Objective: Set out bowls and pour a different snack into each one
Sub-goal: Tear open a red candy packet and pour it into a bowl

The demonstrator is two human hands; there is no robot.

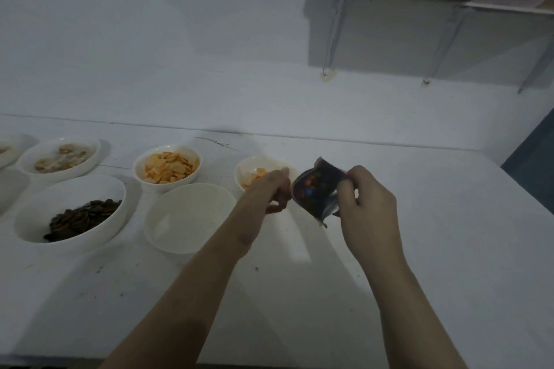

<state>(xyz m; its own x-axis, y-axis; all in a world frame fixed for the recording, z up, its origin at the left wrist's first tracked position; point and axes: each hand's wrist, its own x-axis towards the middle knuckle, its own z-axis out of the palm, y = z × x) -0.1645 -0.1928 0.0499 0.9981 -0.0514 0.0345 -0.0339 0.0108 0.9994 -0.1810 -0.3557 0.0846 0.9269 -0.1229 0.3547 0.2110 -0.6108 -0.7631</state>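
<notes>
On the white table (389, 248), set against a white wall (180, 39), white bowls are arranged at left; one empty bowl (189, 218) is nearest the hands. A dark snack packet (317, 188) is pinched between the left hand (269, 188) and right hand (365, 206), above the table.

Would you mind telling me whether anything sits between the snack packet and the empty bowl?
Nothing visible does. The snack packet is held in both hands above the table, and only the left hand lies toward the empty bowl.
</notes>
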